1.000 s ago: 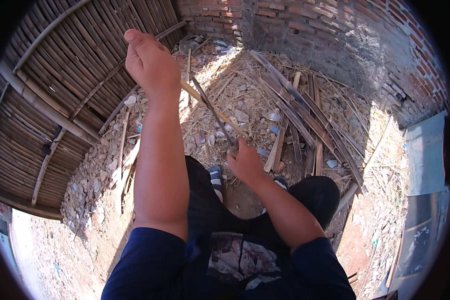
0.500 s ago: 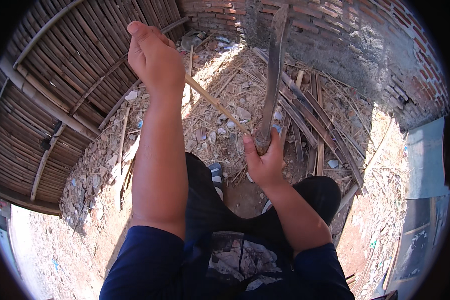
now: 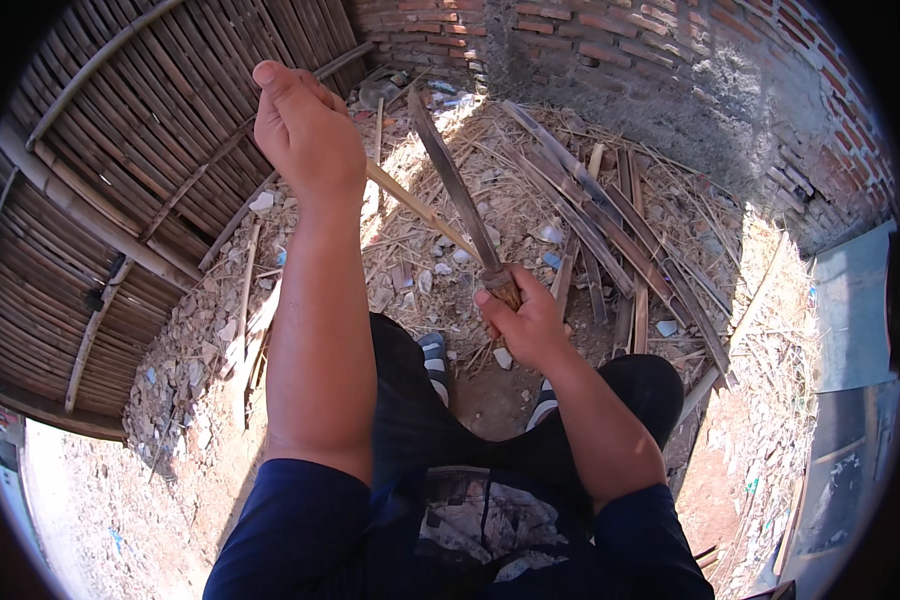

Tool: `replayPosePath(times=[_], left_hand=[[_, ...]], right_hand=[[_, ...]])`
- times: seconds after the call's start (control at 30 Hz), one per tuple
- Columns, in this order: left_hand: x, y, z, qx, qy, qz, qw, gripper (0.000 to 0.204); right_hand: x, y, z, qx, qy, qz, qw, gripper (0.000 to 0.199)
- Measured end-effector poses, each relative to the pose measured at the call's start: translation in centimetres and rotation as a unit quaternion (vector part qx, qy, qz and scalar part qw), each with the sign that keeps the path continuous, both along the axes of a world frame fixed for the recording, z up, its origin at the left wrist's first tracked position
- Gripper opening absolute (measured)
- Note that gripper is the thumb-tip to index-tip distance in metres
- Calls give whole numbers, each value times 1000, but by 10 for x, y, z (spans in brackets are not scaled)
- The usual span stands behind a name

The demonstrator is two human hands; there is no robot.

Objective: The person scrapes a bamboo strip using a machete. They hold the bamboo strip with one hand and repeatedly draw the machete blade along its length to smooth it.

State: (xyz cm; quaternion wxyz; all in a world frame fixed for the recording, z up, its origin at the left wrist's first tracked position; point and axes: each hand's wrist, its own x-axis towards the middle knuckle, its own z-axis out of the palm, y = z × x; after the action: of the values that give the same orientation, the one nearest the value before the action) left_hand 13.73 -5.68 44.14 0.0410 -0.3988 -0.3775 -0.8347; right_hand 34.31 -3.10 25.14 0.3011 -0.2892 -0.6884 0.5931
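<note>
Left of the slat pile (image 3: 655, 255): machete (image 3: 457, 190), brown handle (image 3: 504, 288) wrapped by right hand (image 3: 528, 318), blade angled away from the pile. Also left of it: thin bamboo strip (image 3: 407, 196), upper end hidden behind left hand (image 3: 312, 135), fingers curled, apparently gripping it. Strip should be light, stiff, springy, splintery; hold near an end. Machete likely blade-heavy; handle only.
</note>
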Motion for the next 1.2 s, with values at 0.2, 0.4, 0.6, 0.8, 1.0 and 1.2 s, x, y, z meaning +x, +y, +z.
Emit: replayPosePath(times=[0.2, 0.4, 0.6, 0.8, 1.0, 1.2], left_hand=[[0, 2, 3, -4, -4, 18, 1000, 51], [-9, 3, 3, -10, -41, 48, 998, 51], [-10, -4, 2, -6, -40, 24, 999, 51], [-11, -3, -2, 2, -14, 23, 1000, 51], [-10, 0, 1, -20, -24, 76, 997, 51], [-13, -13, -2, -6, -42, 28, 999, 51]], right_hand=[[1, -24, 9, 120, 37, -111, 986, 47], [-40, -16, -38, 214, -204, -73, 952, 44], [-20, 3, -17, 47, -78, 13, 996, 40], [-7, -32, 32, 166, 66, -131, 975, 38], [-33, -12, -38, 224, -226, -48, 947, 49], [-17, -3, -9, -169, -32, 94, 981, 31]])
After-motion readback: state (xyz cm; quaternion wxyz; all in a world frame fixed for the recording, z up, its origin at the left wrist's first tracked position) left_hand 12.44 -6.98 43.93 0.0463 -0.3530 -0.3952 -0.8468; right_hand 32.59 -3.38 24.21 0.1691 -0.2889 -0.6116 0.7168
